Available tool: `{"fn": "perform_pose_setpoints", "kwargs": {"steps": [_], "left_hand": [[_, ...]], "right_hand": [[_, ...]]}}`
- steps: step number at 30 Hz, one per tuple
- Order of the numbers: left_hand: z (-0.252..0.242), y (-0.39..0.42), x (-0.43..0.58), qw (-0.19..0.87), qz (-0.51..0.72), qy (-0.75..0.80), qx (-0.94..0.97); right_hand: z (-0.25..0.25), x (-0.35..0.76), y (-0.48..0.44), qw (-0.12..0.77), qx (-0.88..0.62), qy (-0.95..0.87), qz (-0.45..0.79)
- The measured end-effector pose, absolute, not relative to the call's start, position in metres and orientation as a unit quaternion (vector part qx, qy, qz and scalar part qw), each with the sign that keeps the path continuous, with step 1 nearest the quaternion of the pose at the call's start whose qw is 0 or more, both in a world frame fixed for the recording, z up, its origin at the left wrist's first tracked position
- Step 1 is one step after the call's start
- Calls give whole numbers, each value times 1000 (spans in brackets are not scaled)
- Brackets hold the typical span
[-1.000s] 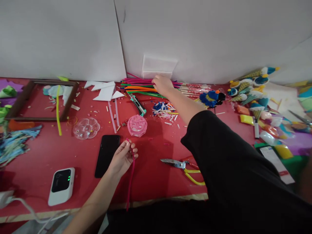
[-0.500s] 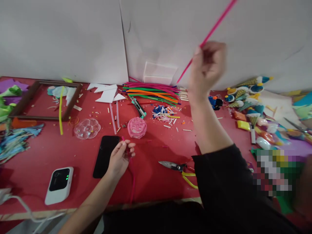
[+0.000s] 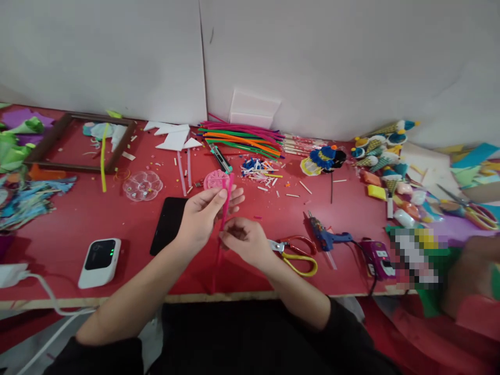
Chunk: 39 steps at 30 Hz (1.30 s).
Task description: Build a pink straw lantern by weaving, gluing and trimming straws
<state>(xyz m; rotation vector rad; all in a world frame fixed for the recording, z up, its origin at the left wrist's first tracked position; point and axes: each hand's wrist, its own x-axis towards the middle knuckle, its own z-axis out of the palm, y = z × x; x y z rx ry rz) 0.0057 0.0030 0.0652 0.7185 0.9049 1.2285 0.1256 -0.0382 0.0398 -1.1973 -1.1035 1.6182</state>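
Note:
Between thumb and fingers, my left hand (image 3: 205, 211) pinches the upper part of pink pipe cleaners (image 3: 227, 200), whose two tips stick up side by side. Just below and to the right, my right hand (image 3: 246, 239) closes its thumb and index finger on the same pink strands, which hang down toward the table edge. Behind my left hand lies a pink round piece (image 3: 214, 179), partly covered. A black phone (image 3: 166, 226) rests left of my left wrist. Red and yellow handled scissors (image 3: 299, 255) lie right of my right hand.
A pile of coloured pipe cleaners (image 3: 242, 138) lies at the back. On the right are a blue glue gun (image 3: 326, 234), a purple box (image 3: 375, 258) and another person's arm (image 3: 464, 271). A white device (image 3: 99, 263) and a brown frame (image 3: 70, 165) are on the left.
My right hand has come down from high up, beside my left hand, with the pink strand. My left hand has moved slightly up and right. The glue gun now shows, and the view has shifted.

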Motion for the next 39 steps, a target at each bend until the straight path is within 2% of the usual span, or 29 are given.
{"fn": "perform_pose_setpoints", "kwargs": {"steps": [5, 8, 13, 15, 31, 39], "left_hand": [[77, 1, 5, 655, 520, 407, 366], [80, -3, 3, 631, 528, 409, 395], [85, -14, -4, 660, 458, 428, 414], [86, -19, -6, 676, 434, 432, 410], [75, -36, -10, 734, 308, 458, 396], [72, -34, -10, 732, 283, 465, 410]], "right_hand": [[38, 119, -54, 392, -467, -427, 668], [40, 125, -55, 392, -484, -474, 622], [54, 148, -48, 528, -485, -503, 482], [62, 157, -46, 553, -455, -524, 461], [51, 161, -42, 515, -501, -535, 445], [48, 162, -42, 504, -509, -530, 455]]}}
